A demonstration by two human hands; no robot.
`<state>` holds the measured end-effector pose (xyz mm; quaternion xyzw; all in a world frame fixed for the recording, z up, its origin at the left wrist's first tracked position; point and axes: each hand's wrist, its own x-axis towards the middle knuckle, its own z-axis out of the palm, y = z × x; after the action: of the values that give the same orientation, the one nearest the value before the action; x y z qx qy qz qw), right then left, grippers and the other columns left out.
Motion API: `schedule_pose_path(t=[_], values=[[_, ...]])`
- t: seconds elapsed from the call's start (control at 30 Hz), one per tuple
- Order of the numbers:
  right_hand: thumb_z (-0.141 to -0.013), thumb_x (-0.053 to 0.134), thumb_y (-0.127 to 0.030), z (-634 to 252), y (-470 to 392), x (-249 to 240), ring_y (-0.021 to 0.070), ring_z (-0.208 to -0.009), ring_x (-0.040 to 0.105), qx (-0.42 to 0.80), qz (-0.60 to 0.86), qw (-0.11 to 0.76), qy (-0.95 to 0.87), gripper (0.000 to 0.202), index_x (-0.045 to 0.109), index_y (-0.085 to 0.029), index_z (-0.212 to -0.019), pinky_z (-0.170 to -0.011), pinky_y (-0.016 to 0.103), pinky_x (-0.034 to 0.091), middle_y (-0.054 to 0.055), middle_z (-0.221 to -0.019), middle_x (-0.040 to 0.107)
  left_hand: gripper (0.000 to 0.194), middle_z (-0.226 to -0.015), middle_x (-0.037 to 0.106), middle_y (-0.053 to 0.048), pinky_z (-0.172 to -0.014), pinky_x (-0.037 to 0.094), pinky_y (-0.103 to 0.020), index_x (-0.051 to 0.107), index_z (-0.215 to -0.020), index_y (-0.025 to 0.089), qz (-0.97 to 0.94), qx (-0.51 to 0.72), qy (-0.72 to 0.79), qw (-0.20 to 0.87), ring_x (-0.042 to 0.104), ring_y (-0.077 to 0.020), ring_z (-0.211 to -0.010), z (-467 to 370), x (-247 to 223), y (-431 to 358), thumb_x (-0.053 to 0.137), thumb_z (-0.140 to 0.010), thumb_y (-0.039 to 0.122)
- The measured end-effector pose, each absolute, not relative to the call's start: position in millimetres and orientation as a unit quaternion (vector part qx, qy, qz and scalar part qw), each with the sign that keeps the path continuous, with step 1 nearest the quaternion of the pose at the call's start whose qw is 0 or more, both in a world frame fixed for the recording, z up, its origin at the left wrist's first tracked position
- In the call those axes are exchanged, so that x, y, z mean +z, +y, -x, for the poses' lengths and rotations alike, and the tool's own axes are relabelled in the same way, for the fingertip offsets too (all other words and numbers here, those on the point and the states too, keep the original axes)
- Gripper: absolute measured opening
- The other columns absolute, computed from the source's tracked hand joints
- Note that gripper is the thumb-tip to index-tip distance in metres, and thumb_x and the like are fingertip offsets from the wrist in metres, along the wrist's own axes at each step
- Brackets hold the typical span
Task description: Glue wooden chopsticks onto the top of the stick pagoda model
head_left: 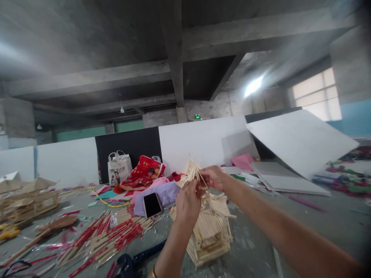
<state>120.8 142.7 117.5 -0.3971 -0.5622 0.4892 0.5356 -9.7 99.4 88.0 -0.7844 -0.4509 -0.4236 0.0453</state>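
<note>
Item: stick tower, a tiered model of pale wooden sticks, standing upright on the grey worktop at centre, long axis vertical, peaked roof uppermost.

Left hand: raised in front of the tower's upper tier, back of hand toward the camera, forearm rising from the lower edge. Grip narrow, fingers pinched on a loose stick at the roof; exact contact hidden behind the knuckles.

Right hand: reaching in from the right, forearm long and slanting across the frame, wrist slightly bent down. Grip narrow, fingertips closed on the roof sticks just beside the peak. Roof lying directly between both hands, a little above and left of the right hand, just above the left; both equally near.

Also on the worktop:
- Phone, dark screen up, resting on a lilac cloth, left of the tower.
- Heap of red and pale sticks, scattered, lower left.
- Red printed bag and white tote bag, against the partition.
- Finished stick models, far left.
- White boards, leaning and stacked, at right.
- Dark tool, partly cut off at lower edge; kind not discernible.
</note>
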Motion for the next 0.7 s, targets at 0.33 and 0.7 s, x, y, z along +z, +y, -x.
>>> schedule_pose_path(t=[0.33, 0.7], values=[[-0.085, 0.049, -0.032, -119.0, 148.0, 116.2, 0.0089, -0.061, 0.056, 0.533, 0.413, 0.512, -0.532, 0.021, 0.056, -0.013, -0.088, -0.056, 0.025, 0.049, 0.000, -0.077, 0.060, 0.016, -0.085, 0.060, -0.002, -0.068, 0.038, -0.024, 0.054, -0.085, 0.021, 0.786, -0.424, -0.448, 0.044, 0.056, -0.0140, -0.077, 10.7, 85.0, 97.5, 0.056, -0.072, 0.012], [-0.085, 0.049, -0.030, -117.7, 145.8, 119.8, 0.0097, -0.064, 0.057, 0.541, 0.425, 0.519, -0.506, 0.020, 0.055, -0.013, -0.093, -0.056, 0.026, 0.049, 0.001, -0.083, 0.059, 0.017, -0.083, 0.060, -0.002, -0.066, 0.038, -0.025, 0.054, -0.086, 0.020, 0.787, -0.421, -0.449, 0.044, 0.056, -0.0153, -0.077, 9.7, 86.3, 97.3, 0.056, -0.071, 0.012]])
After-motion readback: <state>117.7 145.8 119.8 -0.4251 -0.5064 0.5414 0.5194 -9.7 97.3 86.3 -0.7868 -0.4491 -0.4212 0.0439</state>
